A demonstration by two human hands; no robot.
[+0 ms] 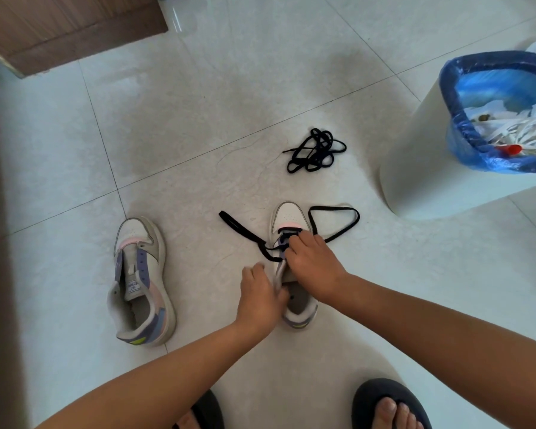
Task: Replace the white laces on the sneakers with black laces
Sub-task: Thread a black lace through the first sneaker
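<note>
1. The left sneaker is seen on the floor, unlaced, eyelets bare.
2. The right sneaker is steadied by the left hand, tongue pinched in its fingers.
3. A black lace is threaded at the lowest eyelets by the right hand, its grip hidden.
4. A spare black lace lies bundled beyond.
5. White laces are discarded in the bin; most lacing is judged outstanding.

White bin with blue liner, wooden door, dark slippers.

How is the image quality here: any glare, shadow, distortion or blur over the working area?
Head view: wide-angle bending curves the tile lines and stretches the bin at the right edge; glare streaks the floor near the wooden door; soft shadow surrounds both hands; the right hand and the sneaker look slightly soft, yet the black lace reads clearly.
</note>
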